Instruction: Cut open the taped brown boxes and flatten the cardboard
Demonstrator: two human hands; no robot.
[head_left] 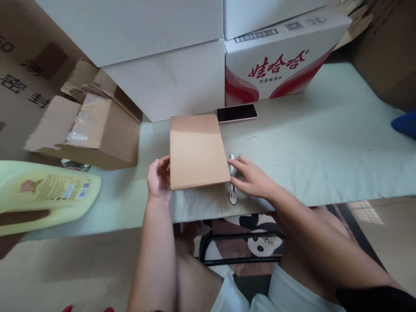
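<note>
A plain brown cardboard box (199,151) is between my two hands, over the pale green cloth. My left hand (158,178) grips its left side, with the fingertips curled behind the edge and partly hidden. On the other side, my right hand (249,177) has its thumb and fingers at the lower right edge, pinching the box there. A slim white utility knife (233,197) lies on the cloth under the right fingers, partly covered by them. Behind the box's upper right corner lies a phone (237,113) with a dark screen.
White cartons (169,82) are stacked at the back, beside a red-and-white carton (276,65). Opened brown boxes (113,134) stand on the left, near a yellow plastic jug (61,190). A blue object (404,124) is at the right edge. The table's front edge (201,216) runs above my lap.
</note>
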